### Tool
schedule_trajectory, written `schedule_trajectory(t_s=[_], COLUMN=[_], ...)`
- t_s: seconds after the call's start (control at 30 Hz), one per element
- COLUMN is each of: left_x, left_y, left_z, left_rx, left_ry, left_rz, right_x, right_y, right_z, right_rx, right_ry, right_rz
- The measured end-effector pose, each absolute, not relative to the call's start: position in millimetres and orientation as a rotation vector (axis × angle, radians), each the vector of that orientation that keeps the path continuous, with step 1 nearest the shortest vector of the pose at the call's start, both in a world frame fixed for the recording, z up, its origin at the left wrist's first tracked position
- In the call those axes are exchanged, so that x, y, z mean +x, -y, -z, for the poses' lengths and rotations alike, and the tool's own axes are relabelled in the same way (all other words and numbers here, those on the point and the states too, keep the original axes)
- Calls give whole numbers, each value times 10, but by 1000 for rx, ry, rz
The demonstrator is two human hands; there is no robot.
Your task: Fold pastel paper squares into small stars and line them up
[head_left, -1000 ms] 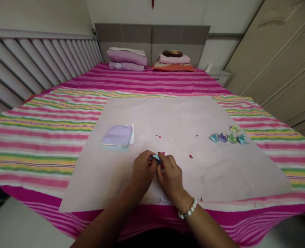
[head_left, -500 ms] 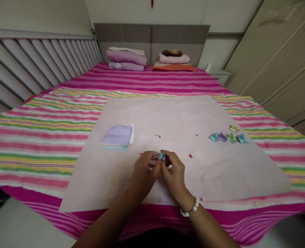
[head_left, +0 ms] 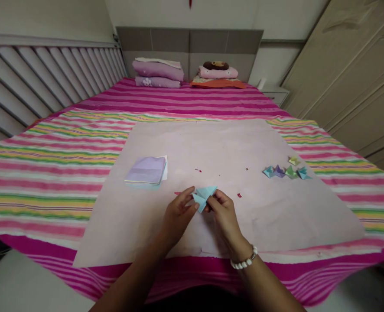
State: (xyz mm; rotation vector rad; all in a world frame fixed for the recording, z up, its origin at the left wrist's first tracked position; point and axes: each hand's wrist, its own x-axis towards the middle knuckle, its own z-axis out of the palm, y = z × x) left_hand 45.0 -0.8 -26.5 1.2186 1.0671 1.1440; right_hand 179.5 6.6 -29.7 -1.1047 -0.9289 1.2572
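Observation:
Both hands hold one small light-blue folded paper piece just above a large pale pink sheet spread over a striped bed. My left hand pinches its left side with thumb and fingers. My right hand, with a white bead bracelet on the wrist, pinches its right side. The paper shows pointed flaps spread outward. A stack of square paper sheets, lilac on top, lies to the left of my hands.
Several small folded paper pieces in blue, purple and green lie at the right of the pink sheet. Tiny red scraps dot its middle. Folded bedding sits at the headboard. A slatted rail runs left; a wardrobe stands right.
The blue paper was a tight small bundle between my fingertips; it is now opened out into wider pointed flaps. My hands have drawn slightly apart and the right wrist shifted right.

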Motion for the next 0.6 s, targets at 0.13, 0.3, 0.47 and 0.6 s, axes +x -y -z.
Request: schedule_trajectory(t_s=[0.13, 0.3, 0.47, 0.6], left_x=[361, 321, 332, 323], left_y=[-31, 16, 74, 83], left_z=[227, 177, 127, 133], left_rx=[1047, 1117, 1383, 1399], left_ry=[-1051, -968, -1018, -992], left_rz=[-1144, -1139, -1178, -1152], right_x=[1834, 1866, 1898, 1927], right_y=[-63, -43, -57, -94], right_z=[294, 256, 220, 226], right_rx=[-1037, -982, -940, -1021], right_ry=[944, 924, 959, 1037], right_rz=[-1383, -1555, -1678, -1608])
